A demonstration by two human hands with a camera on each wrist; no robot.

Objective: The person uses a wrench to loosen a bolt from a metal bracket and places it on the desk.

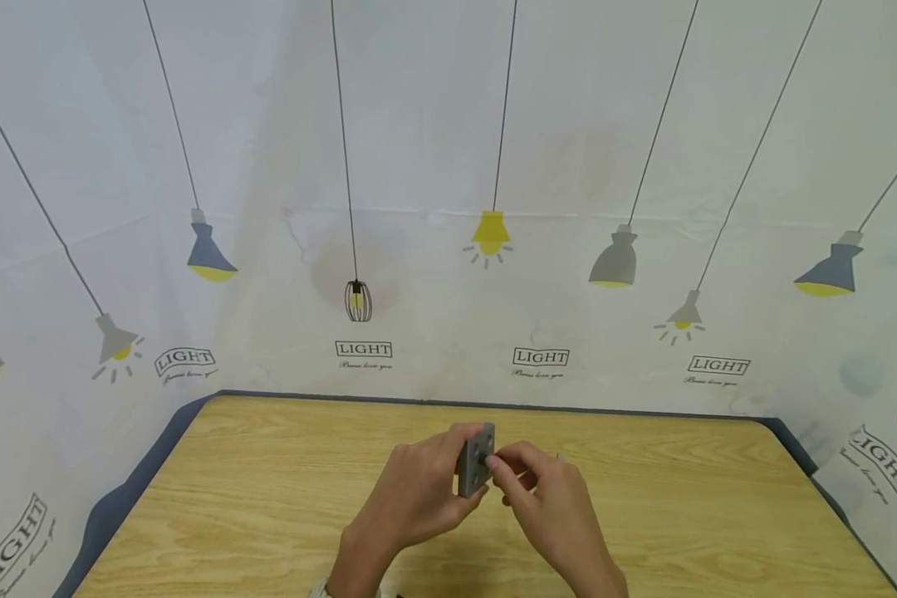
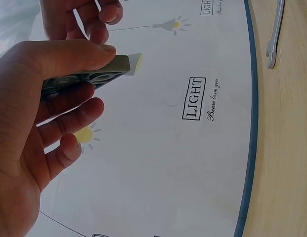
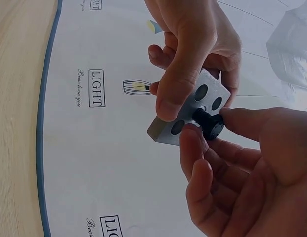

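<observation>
Left grip (image 1: 419,490) holding grey plate (image 1: 476,458), right grip (image 1: 541,490) pinching black bolt (image 3: 208,121)

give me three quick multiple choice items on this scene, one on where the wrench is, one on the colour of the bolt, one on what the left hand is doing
1. Where is the wrench?
A. in the right hand
B. lying on the wooden table
C. hanging on the wall

2. What colour is the bolt at the metal block?
A. black
B. yellow
C. red

3. What is the left hand doing?
A. lying flat on the table
B. curled, holding nothing
C. gripping the metal block

Answers:
1 B, the left wrist view shows it flat on the wood near the table edge.
2 A, the right wrist view shows a dark black head, pinched by the right hand.
3 C, thumb and fingers clamp the block's edges above the table.
</observation>
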